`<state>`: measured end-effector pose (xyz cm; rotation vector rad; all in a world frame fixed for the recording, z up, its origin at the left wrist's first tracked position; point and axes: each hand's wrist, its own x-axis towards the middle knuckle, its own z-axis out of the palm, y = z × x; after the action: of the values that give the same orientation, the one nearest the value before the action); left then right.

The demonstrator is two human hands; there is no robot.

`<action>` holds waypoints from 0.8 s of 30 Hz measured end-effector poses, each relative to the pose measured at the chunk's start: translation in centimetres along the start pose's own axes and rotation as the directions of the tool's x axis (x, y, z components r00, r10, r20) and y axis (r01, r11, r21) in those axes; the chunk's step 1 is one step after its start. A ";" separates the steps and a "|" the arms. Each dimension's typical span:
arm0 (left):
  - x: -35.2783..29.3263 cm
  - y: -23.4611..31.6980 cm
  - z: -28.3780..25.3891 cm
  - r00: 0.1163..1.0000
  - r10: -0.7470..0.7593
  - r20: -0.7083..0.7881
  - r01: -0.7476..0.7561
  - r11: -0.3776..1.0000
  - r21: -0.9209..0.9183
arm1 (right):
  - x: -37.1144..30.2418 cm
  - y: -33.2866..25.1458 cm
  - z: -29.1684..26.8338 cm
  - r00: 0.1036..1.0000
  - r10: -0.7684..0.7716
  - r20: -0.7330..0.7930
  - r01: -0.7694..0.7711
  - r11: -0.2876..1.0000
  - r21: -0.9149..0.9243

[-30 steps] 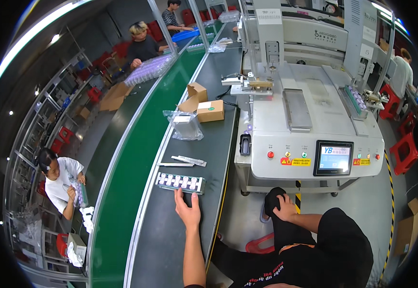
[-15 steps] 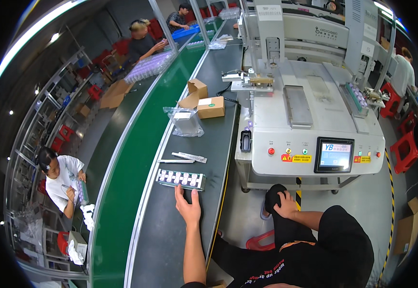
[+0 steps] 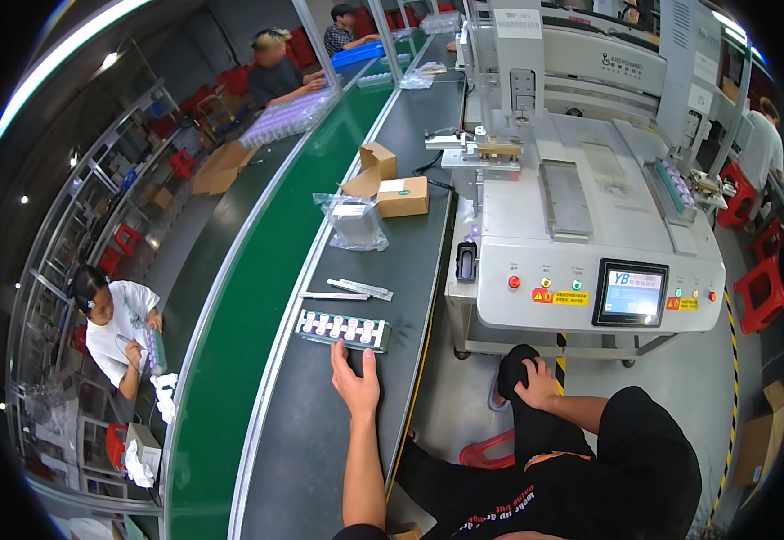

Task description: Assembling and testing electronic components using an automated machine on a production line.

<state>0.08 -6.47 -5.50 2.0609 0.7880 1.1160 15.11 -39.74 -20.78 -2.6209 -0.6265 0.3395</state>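
A green tray-like fixture (image 3: 378, 347) lies on the dark bench, carrying a row of several small white-and-pink parts (image 3: 322, 326). At its near edge is my left hand (image 3: 356, 387), fingers stretched out and thumb apart. The fingertips reach the edge, but I cannot tell whether they press on it; nothing is gripped. My right hand (image 3: 536, 384) rests on my black-clothed knee, fingers spread and holding nothing. Just beyond the fixture lie thin, pale metal strips (image 3: 360, 288).
A bagged white block (image 3: 353, 225) and an open cardboard box (image 3: 403, 197) stand farther along the bench. The green conveyor belt (image 3: 230, 360) runs on the left. To the right is a white machine (image 3: 536, 261) with a touchscreen (image 3: 631, 292). Co-workers sit across the belt.
The view has shifted slightly, so the bench and machine appear a little to the right. My left hand stays at the fixture's near edge; my right hand stays on my knee.
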 end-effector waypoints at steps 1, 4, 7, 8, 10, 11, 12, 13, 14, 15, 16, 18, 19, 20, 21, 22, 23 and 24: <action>0.0 0.0 0.0 1.000 -0.003 -0.004 0.003 1.000 0.001 | 0.0 0.0 0.0 1.000 -0.004 0.002 0.004 1.000 -0.002; 0.0 0.2 0.1 1.000 0.002 -0.010 -0.002 1.000 0.026 | 0.0 -0.1 -0.3 1.000 0.003 0.020 -0.003 1.000 -0.003; -0.1 0.3 0.1 1.000 0.003 -0.003 -0.003 0.997 0.076 | -0.1 -0.2 -0.4 1.000 0.007 0.012 -0.007 1.000 -0.002; -0.1 0.2 0.1 1.000 0.000 -0.006 0.000 0.997 0.077 | -0.1 -0.2 -0.3 1.000 0.007 0.006 -0.007 1.000 -0.003; -0.1 0.0 0.0 1.000 0.004 -0.009 -0.003 0.998 0.066 | -0.1 -0.2 -0.2 1.000 0.009 0.000 -0.009 1.000 -0.005; -0.1 0.0 0.0 1.000 0.004 -0.007 -0.003 0.998 0.065 | -0.1 -0.2 -0.1 1.000 0.012 0.004 -0.012 1.000 -0.011; -0.1 0.0 0.0 1.000 0.000 -0.008 0.001 0.998 0.057 | -0.1 -0.2 -0.1 1.000 0.018 0.006 -0.018 1.000 -0.016; 0.0 0.0 0.2 1.000 -0.003 -0.007 0.003 0.999 0.049 | -0.1 -0.2 -0.2 1.000 0.024 0.003 -0.024 1.000 -0.015; 0.0 -0.1 0.3 1.000 0.001 0.001 -0.001 0.999 0.044 | -0.2 -0.2 -0.3 1.000 0.023 0.009 -0.023 1.000 -0.014; 0.1 -0.2 0.4 1.000 0.011 0.001 -0.011 0.999 0.040 | -0.4 -0.2 -0.5 0.999 0.029 0.012 -0.029 1.000 -0.010; 0.1 -0.5 0.6 1.000 0.022 0.004 -0.022 0.999 0.034 | -0.3 0.0 -0.3 1.000 0.020 0.005 -0.020 1.000 -0.024; 0.4 -1.3 0.6 1.000 0.009 -0.007 -0.010 0.999 -0.053 | -0.1 -0.3 -0.3 1.000 0.021 0.015 -0.020 0.998 -0.051; 0.5 -1.9 0.5 1.000 0.017 -0.005 -0.017 0.996 -0.082 | 0.0 -0.5 0.0 1.000 0.015 0.002 -0.015 0.999 -0.030; 0.5 -2.5 0.3 1.000 0.018 -0.014 -0.019 0.997 -0.078 | 0.1 -0.6 0.4 1.000 0.011 -0.014 -0.011 1.000 -0.009; 0.6 -2.6 -0.1 1.000 0.002 -0.005 -0.002 0.999 -0.054 | 0.2 -0.8 0.5 1.000 -0.004 -0.011 0.004 1.000 -0.016; 0.7 -2.5 -0.3 1.000 0.009 -0.001 -0.009 0.999 -0.044 | 0.2 -1.0 0.5 1.000 0.001 -0.007 -0.001 1.000 -0.016; 0.7 -2.5 -0.3 1.000 0.010 0.000 -0.010 0.999 -0.042 | 0.2 -1.2 0.5 1.000 0.004 -0.002 -0.004 1.000 -0.015; 0.8 -2.6 -0.3 1.000 0.000 0.011 0.001 0.999 -0.037 | 0.4 -1.1 0.5 1.000 0.010 0.013 -0.010 1.000 -0.003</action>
<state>-0.35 -4.20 -7.02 2.0342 0.7571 1.1100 14.91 -38.51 -20.81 -2.6275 -0.6183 0.3594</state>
